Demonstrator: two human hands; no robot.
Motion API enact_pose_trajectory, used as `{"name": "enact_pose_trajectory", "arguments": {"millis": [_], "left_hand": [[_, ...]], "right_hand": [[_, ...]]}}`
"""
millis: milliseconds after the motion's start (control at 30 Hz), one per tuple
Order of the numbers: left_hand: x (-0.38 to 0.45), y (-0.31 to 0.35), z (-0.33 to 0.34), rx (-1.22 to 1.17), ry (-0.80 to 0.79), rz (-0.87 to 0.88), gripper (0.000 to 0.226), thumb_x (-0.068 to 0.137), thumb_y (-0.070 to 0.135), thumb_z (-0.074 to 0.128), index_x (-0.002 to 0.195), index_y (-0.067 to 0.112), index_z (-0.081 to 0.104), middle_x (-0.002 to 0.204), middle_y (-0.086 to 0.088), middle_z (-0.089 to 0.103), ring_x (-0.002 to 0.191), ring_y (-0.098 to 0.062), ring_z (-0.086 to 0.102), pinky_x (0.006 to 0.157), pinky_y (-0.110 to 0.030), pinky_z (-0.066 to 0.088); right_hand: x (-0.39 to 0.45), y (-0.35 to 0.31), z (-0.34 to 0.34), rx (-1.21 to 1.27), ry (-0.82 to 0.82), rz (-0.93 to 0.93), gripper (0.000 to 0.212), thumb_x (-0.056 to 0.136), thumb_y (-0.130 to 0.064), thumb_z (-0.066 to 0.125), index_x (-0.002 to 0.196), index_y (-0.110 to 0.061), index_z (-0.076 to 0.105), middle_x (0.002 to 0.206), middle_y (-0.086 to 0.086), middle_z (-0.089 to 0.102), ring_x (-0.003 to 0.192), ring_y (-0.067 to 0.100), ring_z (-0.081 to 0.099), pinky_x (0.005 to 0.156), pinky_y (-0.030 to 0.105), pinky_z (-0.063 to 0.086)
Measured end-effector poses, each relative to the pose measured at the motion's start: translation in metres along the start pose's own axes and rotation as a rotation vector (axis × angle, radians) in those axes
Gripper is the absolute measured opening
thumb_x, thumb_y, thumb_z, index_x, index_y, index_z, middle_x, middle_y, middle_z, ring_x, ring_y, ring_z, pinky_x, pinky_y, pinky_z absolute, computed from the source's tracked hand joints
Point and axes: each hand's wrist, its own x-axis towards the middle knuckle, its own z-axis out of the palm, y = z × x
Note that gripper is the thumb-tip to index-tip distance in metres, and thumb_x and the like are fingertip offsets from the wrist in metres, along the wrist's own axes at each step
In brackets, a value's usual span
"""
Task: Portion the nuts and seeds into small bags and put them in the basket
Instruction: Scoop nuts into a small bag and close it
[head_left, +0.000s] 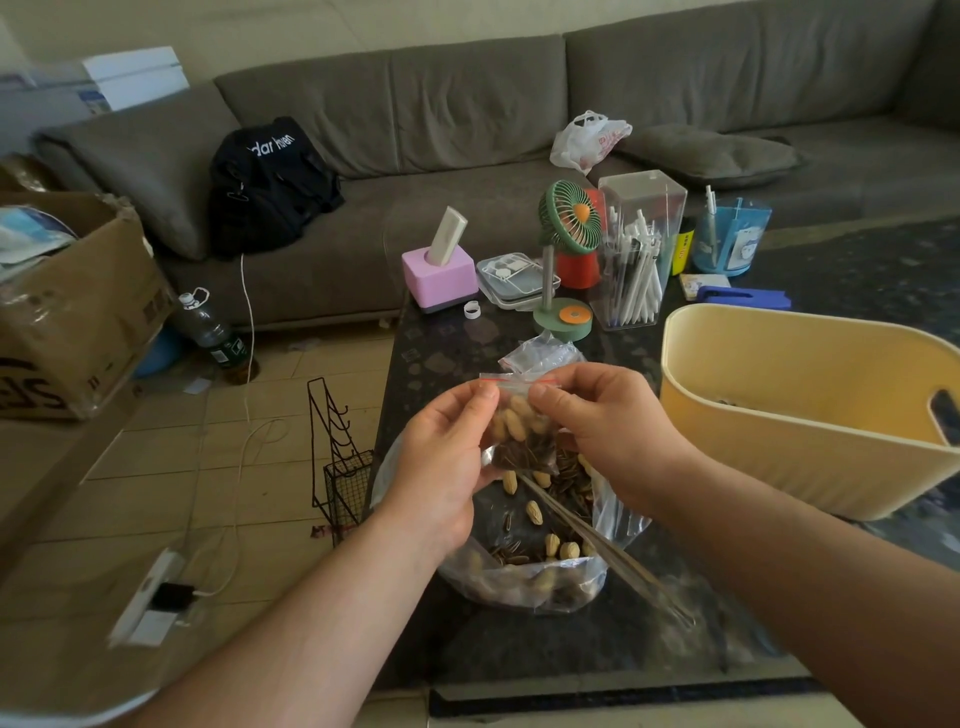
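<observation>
I see my two hands in the middle of the frame, holding a small bag (522, 426) up over the dark table (519, 644). My left hand (441, 467) pinches the left side of the small bag near its red strip at the top, with fingers and thumb curled on the plastic. My right hand (605, 431) pinches the right side of the top the same way. Inside the small bag I see peanuts on top and dark striped seeds under them. Just below my hands, the big bag (524, 566) lies open on the table, with more peanuts and seeds in it. A pair of chopsticks (608, 551) pokes out of the big bag and points to the lower right. The yellow basket (789, 415) stands on the table at the right of the frame, near my right hand but not touching it. I cannot tell what lies in its bottom. At the far end of the table, in the upper middle, I see a pink box (440, 278), a green fan (570, 218) and a clear box of pens (636, 260). A grey sofa (467, 104) fills the top of the frame, with a black backpack (270, 182) on it. A cardboard box (72, 306) sits at the left edge.
</observation>
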Motion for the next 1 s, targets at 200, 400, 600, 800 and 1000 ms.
{"name": "enact_pose_trajectory", "arguments": {"millis": [200,400,600,800,1000], "left_hand": [[0.0005,-0.0019,0.0000,0.049,-0.043,0.065,0.015,0.103,0.024,0.067,0.113,0.018,0.077,0.106,-0.007,0.081,0.099,-0.020,0.079,0.081,-0.039,0.063],[0.0015,-0.0031,-0.0003,0.108,-0.042,0.110,0.015,0.104,0.022,0.066,0.112,0.016,0.078,0.105,-0.009,0.081,0.103,-0.025,0.078,0.097,-0.054,0.062],[0.0022,-0.0049,-0.0011,0.142,-0.035,0.123,0.014,0.104,0.024,0.067,0.111,0.018,0.078,0.105,-0.008,0.081,0.103,-0.025,0.078,0.096,-0.057,0.062],[0.0010,-0.0061,-0.0001,0.164,-0.041,0.129,0.016,0.104,0.025,0.067,0.114,0.018,0.078,0.106,-0.006,0.081,0.104,-0.023,0.078,0.095,-0.055,0.063],[0.0005,-0.0051,-0.0010,0.157,-0.056,0.131,0.016,0.106,0.022,0.064,0.113,0.018,0.078,0.108,-0.005,0.082,0.106,-0.022,0.078,0.099,-0.052,0.061]], "right_hand": [[-0.0007,-0.0027,-0.0033,-0.007,-0.017,-0.008,0.009,0.097,-0.012,0.073,0.091,-0.006,0.076,0.072,0.001,0.073,0.063,0.008,0.069,0.060,0.016,0.054],[-0.0014,-0.0038,-0.0042,-0.032,-0.050,-0.022,0.006,0.095,-0.012,0.075,0.096,-0.006,0.076,0.072,-0.005,0.073,0.063,0.003,0.068,0.059,0.014,0.052],[-0.0016,-0.0032,-0.0033,-0.055,-0.017,-0.032,0.008,0.095,-0.012,0.075,0.090,-0.006,0.074,0.065,-0.006,0.070,0.057,0.001,0.064,0.055,0.015,0.051],[-0.0030,-0.0038,-0.0019,-0.049,-0.025,-0.012,0.010,0.098,-0.013,0.072,0.090,-0.007,0.072,0.069,-0.002,0.072,0.060,0.006,0.068,0.058,0.019,0.054],[-0.0029,-0.0036,-0.0054,-0.044,-0.108,-0.023,0.008,0.097,-0.014,0.073,0.097,-0.006,0.075,0.081,0.004,0.077,0.071,0.012,0.073,0.067,0.020,0.057]]}}
